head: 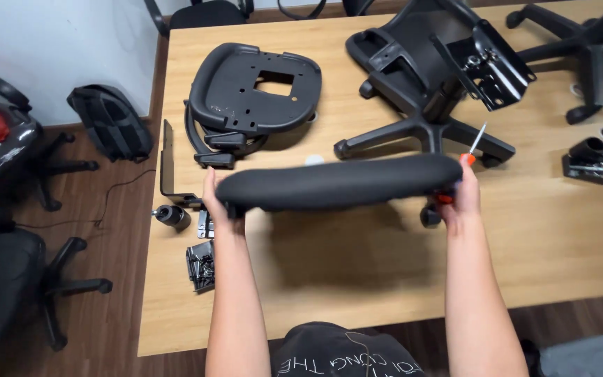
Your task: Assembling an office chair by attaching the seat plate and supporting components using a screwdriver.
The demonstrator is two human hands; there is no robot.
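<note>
A black padded chair seat cushion (340, 183) is held edge-on above the wooden table (539, 237), between both my hands. My left hand (219, 204) grips its left end. At the cushion's right end, my right hand (460, 192) grips it together with an orange-handled screwdriver (474, 144), whose metal shaft points up and away.
A black plastic seat pan with armrests (256, 87) lies at the back left of the table. A chair base with mechanism (441, 77) lies at the back right. Screws and small parts (201, 265) sit near the table's left edge. Office chairs (8, 209) stand on the floor to the left.
</note>
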